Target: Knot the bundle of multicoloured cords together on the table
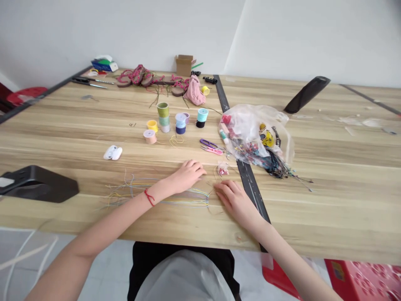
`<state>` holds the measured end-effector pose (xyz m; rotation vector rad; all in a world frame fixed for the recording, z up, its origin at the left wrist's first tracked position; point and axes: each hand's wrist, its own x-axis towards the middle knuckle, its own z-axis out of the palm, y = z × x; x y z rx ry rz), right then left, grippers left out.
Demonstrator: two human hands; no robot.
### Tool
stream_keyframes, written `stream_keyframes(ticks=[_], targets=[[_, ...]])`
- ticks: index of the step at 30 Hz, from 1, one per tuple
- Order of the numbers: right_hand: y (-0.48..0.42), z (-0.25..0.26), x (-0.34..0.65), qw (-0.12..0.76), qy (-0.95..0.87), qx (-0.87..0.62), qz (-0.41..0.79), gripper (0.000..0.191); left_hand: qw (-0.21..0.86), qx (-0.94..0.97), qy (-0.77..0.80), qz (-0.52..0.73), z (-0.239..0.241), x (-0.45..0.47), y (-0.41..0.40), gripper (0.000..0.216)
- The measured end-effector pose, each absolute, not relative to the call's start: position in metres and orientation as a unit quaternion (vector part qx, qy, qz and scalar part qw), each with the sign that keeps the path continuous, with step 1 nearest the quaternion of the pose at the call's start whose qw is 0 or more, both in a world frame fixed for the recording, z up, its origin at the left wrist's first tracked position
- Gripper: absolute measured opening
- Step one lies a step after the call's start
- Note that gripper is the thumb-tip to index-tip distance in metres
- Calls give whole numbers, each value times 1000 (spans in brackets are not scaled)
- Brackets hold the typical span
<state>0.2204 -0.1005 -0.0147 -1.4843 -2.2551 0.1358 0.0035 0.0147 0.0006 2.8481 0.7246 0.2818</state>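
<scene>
A bundle of thin pale blue, yellow and grey threads point(191, 203) lies lengthwise on the table, joined at its right end by a short knotted edge point(207, 200). My left hand point(188, 175) rests over the upper threads, fingers stretched out and fingertips pointing right. Just right of the knotted edge, my right hand point(232, 198) lies on the table with its fingers loosely bent and nothing visible in them. Thin brown cord ends run between the two hands. Beyond my right fingertips sits a small clear bag with red contents point(223, 168). My left forearm hides part of the bundle.
Thread spools point(181, 123) stand mid-table. Purple thread snips point(209, 143) and pink ones point(212, 150) lie before a plastic bag point(250, 133) of cords. A white earbud case point(112, 153), black devices point(40, 184) point(307, 95) and braided sandals point(140, 76) lie around.
</scene>
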Motion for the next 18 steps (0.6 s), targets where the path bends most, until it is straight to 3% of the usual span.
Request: stream_keyframes(ticks=[5,14,18], targets=[[-98,-16,220,228,-813,-533,53,21,90,946,309,46,12,-16,30,6],[-96,-14,224,231,-823,-516,56,23,10,857,510,75,24,-106,41,34],[-91,-7,226,209,-839,-496,75,30,48,841,532,82,23,-139,2,41]])
